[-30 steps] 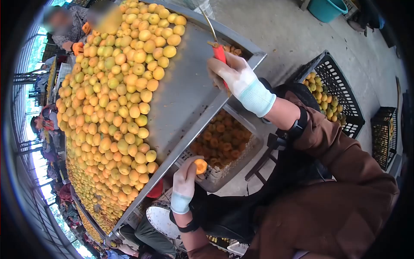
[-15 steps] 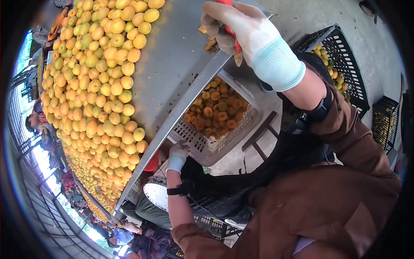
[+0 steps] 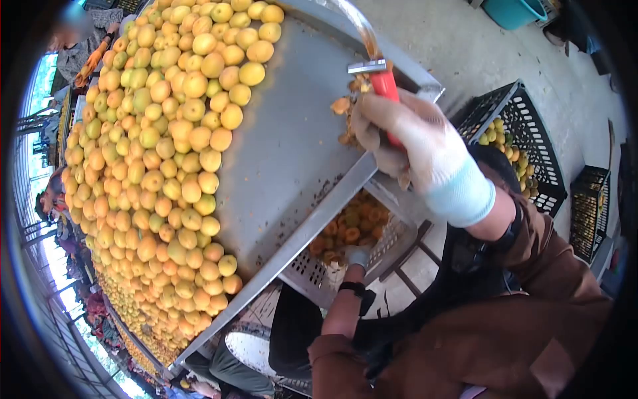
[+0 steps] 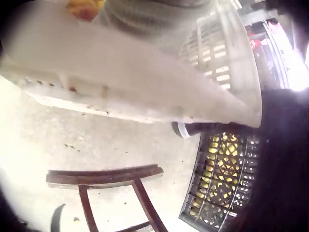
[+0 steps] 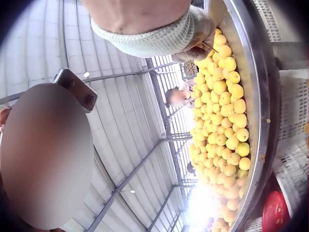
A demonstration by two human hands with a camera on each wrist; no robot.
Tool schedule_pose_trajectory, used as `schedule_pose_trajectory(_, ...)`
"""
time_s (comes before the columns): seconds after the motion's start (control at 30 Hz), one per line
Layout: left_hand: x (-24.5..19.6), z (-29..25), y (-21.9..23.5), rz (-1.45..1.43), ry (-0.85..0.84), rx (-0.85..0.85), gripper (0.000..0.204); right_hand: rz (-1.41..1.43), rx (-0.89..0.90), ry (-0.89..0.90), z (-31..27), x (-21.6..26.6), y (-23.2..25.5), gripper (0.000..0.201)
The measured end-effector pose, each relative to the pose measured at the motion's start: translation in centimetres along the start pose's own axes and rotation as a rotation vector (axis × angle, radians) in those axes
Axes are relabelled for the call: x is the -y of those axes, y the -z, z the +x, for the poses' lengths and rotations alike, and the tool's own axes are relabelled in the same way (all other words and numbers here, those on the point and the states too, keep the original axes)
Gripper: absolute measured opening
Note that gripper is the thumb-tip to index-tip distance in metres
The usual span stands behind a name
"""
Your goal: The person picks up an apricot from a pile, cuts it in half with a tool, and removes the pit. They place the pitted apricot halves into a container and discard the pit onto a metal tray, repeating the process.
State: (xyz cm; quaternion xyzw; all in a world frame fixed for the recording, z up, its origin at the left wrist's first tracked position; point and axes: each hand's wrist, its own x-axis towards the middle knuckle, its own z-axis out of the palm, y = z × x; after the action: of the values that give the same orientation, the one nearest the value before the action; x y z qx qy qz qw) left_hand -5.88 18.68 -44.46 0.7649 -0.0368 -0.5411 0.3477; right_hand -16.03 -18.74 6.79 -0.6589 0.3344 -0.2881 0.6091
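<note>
My gloved right hand [image 3: 405,133] grips the red handle of a tool [image 3: 384,85] with a bent metal shaft, held over the table's near edge. Fruit scraps [image 3: 345,110] lie on the metal beside its fingers. Lower down, my gloved left hand [image 3: 359,255] reaches into a pale plastic crate [image 3: 299,278] of halved apricots [image 3: 349,226]. Its fingers are hidden among the fruit and by the wrist, so I cannot tell whether they hold anything. The left wrist view shows the glove [image 4: 149,24] behind the crate's blurred rim.
Whole apricots [image 3: 166,166] are heaped on the metal table [image 3: 286,133]. Black crates of fruit [image 3: 538,143] stand at right on the floor. A wooden stool [image 4: 106,176] is beside the pale crate. A teal tub [image 3: 512,12] sits farther back, and other people are along the left.
My left hand, holding a cut apricot a second ago, dropped beside the crate and then moved right into it. The right hand kept the tool; its metal shaft now points up.
</note>
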Motion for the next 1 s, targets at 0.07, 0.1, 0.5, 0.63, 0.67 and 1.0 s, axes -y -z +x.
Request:
schedule_pose_trajectory(0.07, -5.8, -1.9, -2.0, 0.649, 0.23, 0.045, 0.091, 0.241, -0.024, -0.203, 0.3, 0.9, -0.3, 0.03)
schedule_pose_trajectory(0.1, -7.4, -2.1, -2.4, 0.983, 0.352, 0.072, 0.094, 0.484, -0.031, -0.472, 0.5, 1.8, -0.3, 0.029)
schedule_pose_trajectory(0.5, -4.1, -1.6, -3.7, 1.03, -0.029, 0.288, 0.045, 0.219, -0.011, -0.095, -0.1, -0.8, 0.0, 0.018)
schedule_pose_trajectory(0.63, -4.0, -3.9, -7.5, 0.866, -0.25, 0.39, 0.032, 0.255, -0.032, -0.229, 0.3, -0.6, 0.5, 0.008)
schedule_pose_trajectory(0.67, -4.9, -3.4, -6.3, 0.836, -0.306, 0.395, 0.029, 0.415, -0.083, -0.338, 0.5, 0.1, 0.4, 0.012)
schedule_pose_trajectory(1.0, -13.8, -4.4, -3.3, 0.886, -0.64, 0.388, 0.033, 0.614, -0.103, -0.375, 0.4, 1.6, 0.0, 0.023)
